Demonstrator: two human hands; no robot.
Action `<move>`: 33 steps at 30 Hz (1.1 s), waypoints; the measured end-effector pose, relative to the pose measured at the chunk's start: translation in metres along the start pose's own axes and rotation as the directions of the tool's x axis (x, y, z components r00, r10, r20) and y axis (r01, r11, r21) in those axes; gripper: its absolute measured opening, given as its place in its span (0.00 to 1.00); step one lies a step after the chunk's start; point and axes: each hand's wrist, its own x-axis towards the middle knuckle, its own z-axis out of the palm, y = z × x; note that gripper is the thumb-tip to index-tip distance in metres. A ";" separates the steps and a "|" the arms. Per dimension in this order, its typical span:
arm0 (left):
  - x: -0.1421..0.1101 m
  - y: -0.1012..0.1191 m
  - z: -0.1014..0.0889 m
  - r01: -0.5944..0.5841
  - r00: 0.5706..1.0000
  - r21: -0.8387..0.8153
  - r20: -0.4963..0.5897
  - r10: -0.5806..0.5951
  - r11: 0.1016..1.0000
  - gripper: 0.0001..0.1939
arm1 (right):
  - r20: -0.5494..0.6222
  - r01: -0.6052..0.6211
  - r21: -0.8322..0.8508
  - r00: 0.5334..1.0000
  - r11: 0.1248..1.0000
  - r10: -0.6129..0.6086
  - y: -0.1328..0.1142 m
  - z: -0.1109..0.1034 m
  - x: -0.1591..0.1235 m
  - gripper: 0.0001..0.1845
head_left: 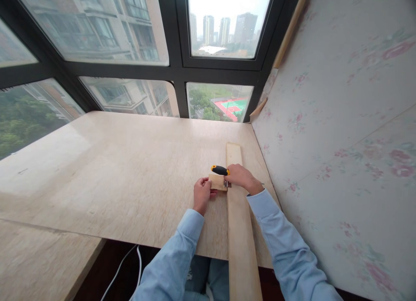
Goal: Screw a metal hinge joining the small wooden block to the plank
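Note:
A long pale wooden board (239, 223) lies on the light stone-patterned surface and runs past its near edge. Against the board's left side is a small wooden block (217, 182), and a small metal hinge (227, 184) sits where the two meet. My left hand (202, 192) pinches the block at its left end. Over the board, my right hand (241, 178) is closed around a screwdriver with a black and yellow handle (220, 170), which sticks out to the left above the block. My right fingertips are at the hinge and partly hide it.
A flower-patterned wall (325, 162) rises close on the right. Dark-framed windows (180, 71) stand along the far and left sides. White cables (139, 262) hang below the near edge of the stone-patterned surface (130, 175), by a dark gap.

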 end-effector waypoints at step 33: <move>0.003 -0.006 0.005 -0.033 0.999 0.080 -0.005 0.033 0.996 0.12 | -0.044 0.168 -0.157 0.983 0.973 -0.177 0.008 0.000 -0.003 0.11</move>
